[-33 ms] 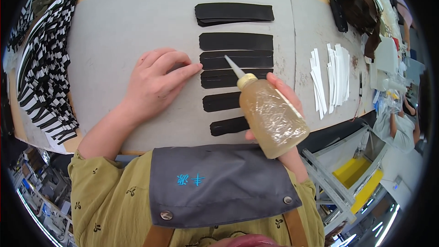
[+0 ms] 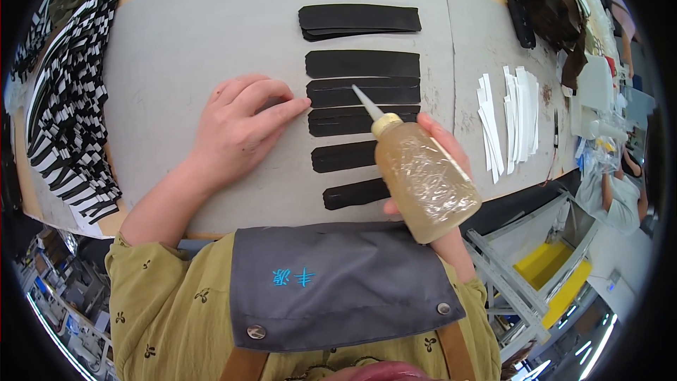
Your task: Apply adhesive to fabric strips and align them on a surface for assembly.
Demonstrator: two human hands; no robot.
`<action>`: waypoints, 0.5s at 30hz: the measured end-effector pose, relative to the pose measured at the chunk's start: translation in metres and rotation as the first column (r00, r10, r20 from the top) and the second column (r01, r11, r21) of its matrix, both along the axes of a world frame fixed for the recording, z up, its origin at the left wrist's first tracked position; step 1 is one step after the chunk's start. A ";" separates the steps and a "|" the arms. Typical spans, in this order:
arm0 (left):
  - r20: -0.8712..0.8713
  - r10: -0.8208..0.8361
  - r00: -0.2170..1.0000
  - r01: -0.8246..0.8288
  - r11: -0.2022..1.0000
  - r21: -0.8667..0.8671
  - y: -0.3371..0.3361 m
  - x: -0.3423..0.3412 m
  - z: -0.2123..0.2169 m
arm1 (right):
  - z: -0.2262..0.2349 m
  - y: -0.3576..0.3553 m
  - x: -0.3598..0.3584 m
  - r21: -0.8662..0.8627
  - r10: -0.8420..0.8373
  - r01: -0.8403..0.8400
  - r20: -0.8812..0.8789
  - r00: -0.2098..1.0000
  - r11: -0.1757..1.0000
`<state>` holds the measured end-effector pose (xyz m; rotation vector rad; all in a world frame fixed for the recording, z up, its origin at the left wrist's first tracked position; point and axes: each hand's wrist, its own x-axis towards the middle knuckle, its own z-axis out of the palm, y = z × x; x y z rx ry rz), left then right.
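My right hand [image 2: 451, 147] is wrapped round a squeeze bottle [image 2: 427, 183] with amber contents, a yellowish cap and a long pale nozzle. The bottle hides part of that hand. Its nozzle tip lies over a black strip [image 2: 395, 92], third from the far end of a column of several; whether it touches is unclear. A thin line runs along this strip. My left hand [image 2: 247, 116] rests on the grey table with its fingers apart, the outstretched fingertip touching or almost touching the strip's left end. Nearer me, the bottle covers the right ends of two black strips [image 2: 342, 159].
Many black-and-white strips [image 2: 70, 106] are heaped along the left edge of the grey tabletop [image 2: 169, 42]. White strips [image 2: 520, 120] and a slim dark pen-like tool [image 2: 556, 129] lie at right. Beyond them are dark brown material [image 2: 553, 10] and a metal-framed cart [image 2: 522, 275].
The bottle and my right hand have shifted slightly right, and the nozzle tip has slid a little rightward along the same strip. My left hand stays nearly in place.
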<state>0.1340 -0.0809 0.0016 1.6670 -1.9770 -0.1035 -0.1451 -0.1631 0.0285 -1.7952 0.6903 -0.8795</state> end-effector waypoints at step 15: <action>-0.012 0.007 1.000 -0.006 0.998 0.070 0.000 -0.004 0.003 | -0.014 -0.012 -0.054 0.236 -0.481 0.471 -0.019 0.877 0.850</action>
